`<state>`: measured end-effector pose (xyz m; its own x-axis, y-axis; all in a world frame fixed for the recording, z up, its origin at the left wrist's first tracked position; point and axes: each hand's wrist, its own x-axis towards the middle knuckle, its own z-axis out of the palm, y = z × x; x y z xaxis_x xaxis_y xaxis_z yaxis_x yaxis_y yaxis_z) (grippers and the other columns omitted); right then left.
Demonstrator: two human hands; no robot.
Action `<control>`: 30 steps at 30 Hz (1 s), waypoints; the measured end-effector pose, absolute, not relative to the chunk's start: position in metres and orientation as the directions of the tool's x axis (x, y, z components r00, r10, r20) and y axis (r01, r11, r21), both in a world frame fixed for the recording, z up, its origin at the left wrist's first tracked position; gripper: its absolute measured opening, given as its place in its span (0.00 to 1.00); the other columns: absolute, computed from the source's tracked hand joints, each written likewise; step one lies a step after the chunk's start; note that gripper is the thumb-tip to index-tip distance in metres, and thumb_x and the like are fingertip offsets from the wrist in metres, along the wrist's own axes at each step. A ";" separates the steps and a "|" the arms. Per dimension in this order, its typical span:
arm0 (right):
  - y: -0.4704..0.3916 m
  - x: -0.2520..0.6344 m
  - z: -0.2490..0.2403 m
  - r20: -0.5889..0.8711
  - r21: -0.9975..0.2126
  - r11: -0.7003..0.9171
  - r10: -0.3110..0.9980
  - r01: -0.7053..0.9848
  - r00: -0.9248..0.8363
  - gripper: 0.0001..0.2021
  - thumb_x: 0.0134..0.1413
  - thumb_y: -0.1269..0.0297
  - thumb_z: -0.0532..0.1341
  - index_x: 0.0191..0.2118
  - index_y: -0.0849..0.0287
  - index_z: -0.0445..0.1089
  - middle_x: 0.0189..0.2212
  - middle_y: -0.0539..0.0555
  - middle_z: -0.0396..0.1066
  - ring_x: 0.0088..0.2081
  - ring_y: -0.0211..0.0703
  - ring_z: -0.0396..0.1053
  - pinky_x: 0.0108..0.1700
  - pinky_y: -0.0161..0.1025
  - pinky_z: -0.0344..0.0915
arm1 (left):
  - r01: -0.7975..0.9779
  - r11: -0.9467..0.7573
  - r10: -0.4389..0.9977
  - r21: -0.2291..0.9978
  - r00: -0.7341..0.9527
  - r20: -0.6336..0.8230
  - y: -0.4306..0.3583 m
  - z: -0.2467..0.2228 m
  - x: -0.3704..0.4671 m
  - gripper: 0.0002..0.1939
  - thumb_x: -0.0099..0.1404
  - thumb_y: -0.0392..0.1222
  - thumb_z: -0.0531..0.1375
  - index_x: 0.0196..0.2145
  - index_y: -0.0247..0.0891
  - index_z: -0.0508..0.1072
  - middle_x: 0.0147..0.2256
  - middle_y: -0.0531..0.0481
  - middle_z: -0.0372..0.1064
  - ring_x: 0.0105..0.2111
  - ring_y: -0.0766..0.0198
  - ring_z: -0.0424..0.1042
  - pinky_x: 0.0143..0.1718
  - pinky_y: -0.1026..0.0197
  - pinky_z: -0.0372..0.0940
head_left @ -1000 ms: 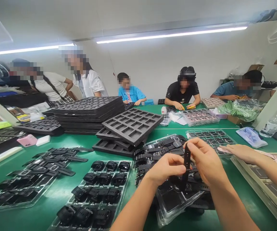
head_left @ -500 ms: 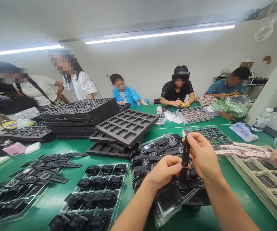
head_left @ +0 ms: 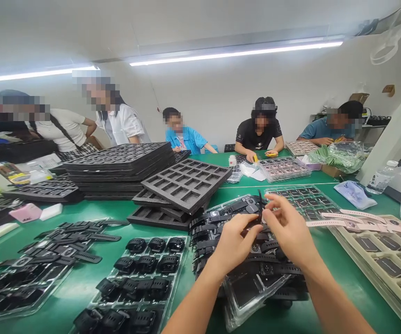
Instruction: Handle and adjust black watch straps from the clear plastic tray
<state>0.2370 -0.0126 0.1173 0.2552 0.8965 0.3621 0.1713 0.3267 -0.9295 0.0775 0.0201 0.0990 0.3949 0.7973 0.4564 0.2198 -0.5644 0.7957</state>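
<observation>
My left hand is closed on a black watch strap, whose narrow edge faces me as it stands up above the fingers. Just right of the strap, my right hand has bent fingers with a gap between thumb and forefinger; whether a fingertip touches the strap is hard to see. Beneath both hands lies a heap of black watches on stacked clear plastic trays. The watch body belonging to the raised strap is hidden by my left hand.
Left of me, a clear tray holds rows of closed black watches; more black watches lie farther left. Black foam trays are stacked behind. Pink-strapped watches rest on a beige tray at right. Several co-workers sit or stand opposite.
The upright strap has turned from flat-on to edge-on and moved slightly left. My right fingers have loosened from its top. The co-worker's hand at the right edge has left view.
</observation>
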 end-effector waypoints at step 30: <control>-0.024 0.227 0.077 0.530 -0.842 0.474 0.816 0.256 0.230 0.11 0.63 0.54 0.63 0.46 0.51 0.79 0.46 0.56 0.75 0.48 0.51 0.72 0.50 0.46 0.71 | 0.297 -0.912 0.374 0.282 0.324 0.869 0.020 0.098 0.076 0.09 0.69 0.31 0.59 0.43 0.38 0.78 0.38 0.45 0.80 0.35 0.61 0.76 0.37 0.59 0.72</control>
